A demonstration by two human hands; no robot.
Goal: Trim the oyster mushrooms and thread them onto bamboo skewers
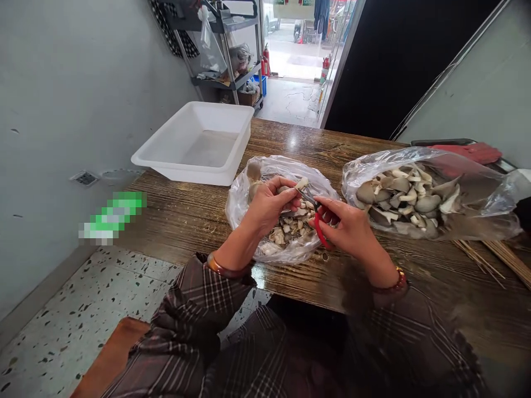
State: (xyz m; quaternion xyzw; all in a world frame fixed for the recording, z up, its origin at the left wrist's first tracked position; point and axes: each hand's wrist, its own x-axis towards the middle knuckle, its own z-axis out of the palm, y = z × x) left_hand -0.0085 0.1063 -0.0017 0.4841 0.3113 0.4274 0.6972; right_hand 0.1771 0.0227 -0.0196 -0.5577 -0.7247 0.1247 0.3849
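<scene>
The left hand [269, 205] pinches a mushroom piece [303, 182] at the tips of red-handled scissors [319, 228] gripped by the right hand [349, 222], where a slip could nick it.

Grey-white wall [74, 72] is rising at left | speckled floor [53, 318] is spreading below | dark wood-grain table [178, 215] is running across, catching a bright glint [292, 142] | grey tiered cart [241, 24] is standing behind it | daylight is pouring through the doorway [292, 63] beyond | black panel [385, 61] and a pale wall [489, 94] are bounding the right side
</scene>
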